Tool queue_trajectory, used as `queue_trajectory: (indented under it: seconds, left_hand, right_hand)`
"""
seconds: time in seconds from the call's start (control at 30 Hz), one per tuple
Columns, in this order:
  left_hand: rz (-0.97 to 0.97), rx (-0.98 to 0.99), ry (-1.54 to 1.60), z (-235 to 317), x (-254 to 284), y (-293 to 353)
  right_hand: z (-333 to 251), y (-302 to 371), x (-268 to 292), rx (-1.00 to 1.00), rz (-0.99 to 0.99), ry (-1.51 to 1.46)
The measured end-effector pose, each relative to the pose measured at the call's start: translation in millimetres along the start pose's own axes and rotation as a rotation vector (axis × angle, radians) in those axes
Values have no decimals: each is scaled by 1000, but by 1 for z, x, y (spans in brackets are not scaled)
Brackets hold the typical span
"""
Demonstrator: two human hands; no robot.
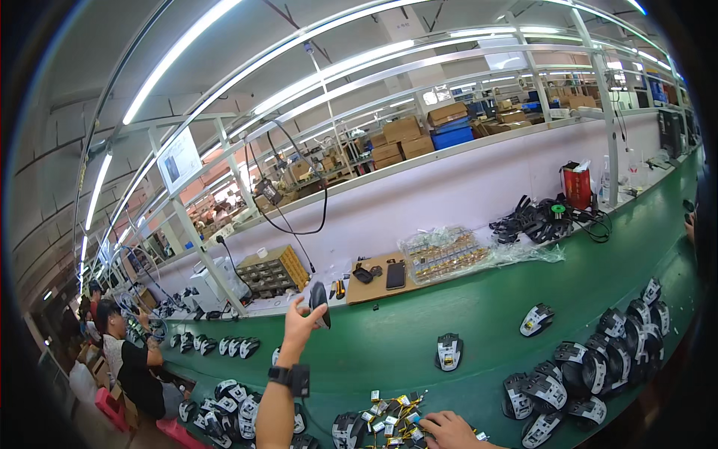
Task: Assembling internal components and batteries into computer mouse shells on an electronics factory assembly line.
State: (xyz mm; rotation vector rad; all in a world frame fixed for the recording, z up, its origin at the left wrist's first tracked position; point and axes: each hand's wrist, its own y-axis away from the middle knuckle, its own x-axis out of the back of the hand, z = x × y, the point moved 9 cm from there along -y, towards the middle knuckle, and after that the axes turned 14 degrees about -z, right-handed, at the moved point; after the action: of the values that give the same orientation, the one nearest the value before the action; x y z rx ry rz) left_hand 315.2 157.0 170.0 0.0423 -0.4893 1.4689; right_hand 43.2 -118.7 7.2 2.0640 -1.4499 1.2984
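My left hand (301,323), raised over the bench, is closed round a dark computer mouse (320,302) held upright on its edge. My right hand (451,429) is low at the front, its fingers bent and pinched on a small battery at the right side of a heap of wired silver batteries (389,425). Part of its grip is hidden by the hand itself. Left of that heap lies an open mouse shell (346,429). Another mouse shell (449,352) with a battery in it sits farther up, and one more (536,320) lies beyond to the right.
Many mouse shells (591,367) are heaped at the right, others (232,408) at the left, on the green bench (404,322). Along the back are a cardboard sheet (359,294) with a phone, a bagged parts tray (443,254), black cables (527,221) and a drawer box (273,273). A co-worker (134,367) sits at left.
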Motion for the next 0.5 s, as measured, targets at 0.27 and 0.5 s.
queue_trajectory:
  seconds: [0.27,0.5]
  left_hand:
    - [-303,-341,788,77,-54,122]
    - [-516,-129,1136,9,-147,172]
  right_hand:
    - [1,1,0,-21,28,18]
    - [7,-2,4,-48,23,10]
